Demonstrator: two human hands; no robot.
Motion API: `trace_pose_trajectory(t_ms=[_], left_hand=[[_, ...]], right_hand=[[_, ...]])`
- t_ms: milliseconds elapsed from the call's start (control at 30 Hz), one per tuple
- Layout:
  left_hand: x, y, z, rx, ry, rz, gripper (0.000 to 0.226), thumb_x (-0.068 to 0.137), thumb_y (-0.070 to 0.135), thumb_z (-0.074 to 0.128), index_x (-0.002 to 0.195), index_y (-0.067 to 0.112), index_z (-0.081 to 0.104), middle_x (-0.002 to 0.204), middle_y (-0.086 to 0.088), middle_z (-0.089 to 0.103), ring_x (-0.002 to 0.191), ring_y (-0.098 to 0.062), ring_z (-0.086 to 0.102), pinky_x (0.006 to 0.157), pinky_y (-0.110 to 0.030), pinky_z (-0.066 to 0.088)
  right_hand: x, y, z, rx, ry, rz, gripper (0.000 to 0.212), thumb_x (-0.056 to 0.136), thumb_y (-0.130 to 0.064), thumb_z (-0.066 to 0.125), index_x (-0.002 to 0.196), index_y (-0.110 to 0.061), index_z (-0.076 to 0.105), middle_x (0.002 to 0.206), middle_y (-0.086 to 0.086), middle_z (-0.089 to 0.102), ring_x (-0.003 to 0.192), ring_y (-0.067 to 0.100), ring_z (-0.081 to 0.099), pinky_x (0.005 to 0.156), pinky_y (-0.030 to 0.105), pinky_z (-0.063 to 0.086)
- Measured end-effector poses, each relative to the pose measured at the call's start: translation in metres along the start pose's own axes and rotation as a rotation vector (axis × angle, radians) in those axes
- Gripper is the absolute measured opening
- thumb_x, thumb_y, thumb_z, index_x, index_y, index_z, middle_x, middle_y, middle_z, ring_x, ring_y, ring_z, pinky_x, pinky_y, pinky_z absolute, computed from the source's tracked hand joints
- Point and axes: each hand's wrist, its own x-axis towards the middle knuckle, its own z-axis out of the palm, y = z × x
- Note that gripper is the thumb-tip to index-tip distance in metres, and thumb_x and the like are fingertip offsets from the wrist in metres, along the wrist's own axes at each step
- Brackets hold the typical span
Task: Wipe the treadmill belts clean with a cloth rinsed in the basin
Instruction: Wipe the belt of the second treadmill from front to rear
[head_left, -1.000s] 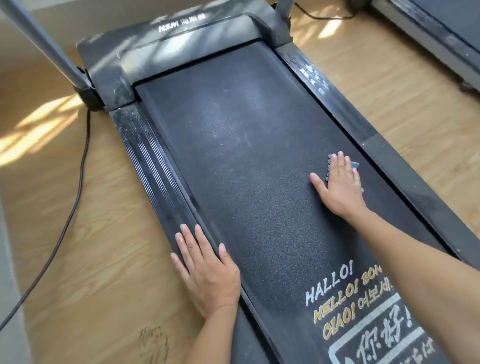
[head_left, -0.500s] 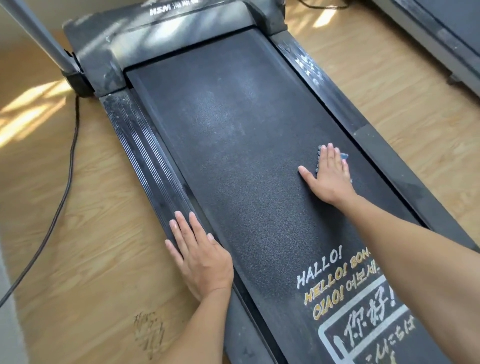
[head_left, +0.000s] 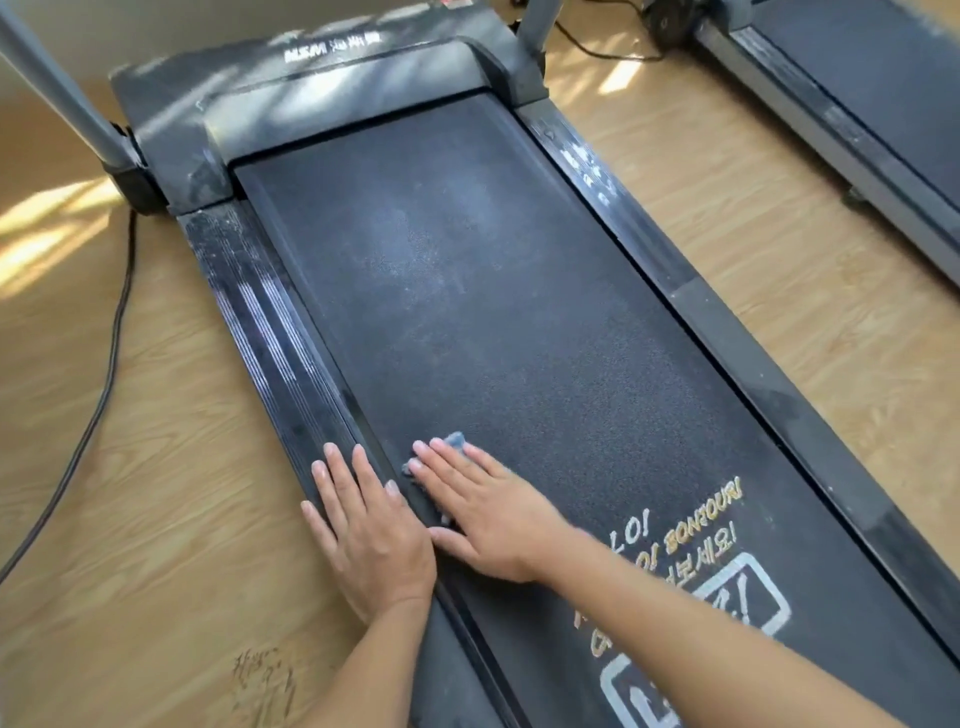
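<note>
**Cloth swept across to the belt's left edge; much wiping still ahead**

Half a second ago the right hand (head_left: 483, 519) was pressing near the right edge of the belt (head_left: 493, 291). It now lies at the belt's left edge, low in the frame and left of centre, just beside the left hand (head_left: 363, 530).

The right hand is flat, its fingers straight and close together. It presses the cloth (head_left: 456, 441) onto the belt, and only a blue-grey corner of cloth shows past the fingertips. The left hand has kept its place, palm down with the fingers slightly spread. It rests on the ribbed side rail (head_left: 265, 332) and seems to serve as a prop.

Outward from the hands, the belt looks darker and more even in the band across the middle of the frame. A pale, dusty haze remains on its upper centre, below the motor cover (head_left: 332, 83). The printed lettering (head_left: 691, 525) at lower right is partly hidden by the forearm.

My reading is that this belt is partly wiped, with the far stretch still to do. A second treadmill (head_left: 883, 78) stands at upper right, and whether it has been cleaned cannot be told. No basin is in view.
</note>
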Motion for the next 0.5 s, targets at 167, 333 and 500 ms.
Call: trace_pose_trajectory(t_ms=[167, 333, 500], left_hand=[[-0.004, 0.001, 0.002, 0.087, -0.004, 0.094, 0.058, 0.105, 0.037, 0.041, 0.163, 0.031, 0.042, 0.176, -0.004, 0.024, 0.163, -0.038, 0.018, 0.128, -0.065, 0.015], [-0.004, 0.001, 0.005, 0.099, 0.012, 0.092, 0.060, 0.100, 0.013, 0.054, 0.155, 0.037, 0.052, 0.176, -0.002, 0.023, 0.163, -0.039, 0.015, 0.128, -0.067, 0.014], [-0.003, -0.001, 0.005, 0.121, -0.001, 0.090, 0.074, 0.092, 0.001, 0.062, 0.155, 0.037, 0.053, 0.177, -0.002, 0.021, 0.164, -0.038, 0.012, 0.128, -0.067, 0.013]], right_hand=[[-0.016, 0.132, -0.034, -0.028, 0.001, 0.400, 0.085, 0.103, -0.072, 0.021, 0.167, -0.020, 0.000, 0.175, 0.001, -0.010, 0.160, 0.016, -0.014, 0.130, 0.051, -0.001], [-0.047, 0.244, -0.064, -0.008, -0.042, 0.774, 0.107, 0.090, -0.082, 0.013, 0.166, -0.008, -0.001, 0.174, 0.015, -0.006, 0.161, 0.026, -0.007, 0.129, 0.047, -0.004], [-0.041, 0.216, -0.055, 0.169, 0.038, 0.795, 0.109, 0.091, -0.083, 0.019, 0.166, -0.007, -0.003, 0.174, 0.015, -0.010, 0.160, 0.028, -0.013, 0.129, 0.045, -0.003]])
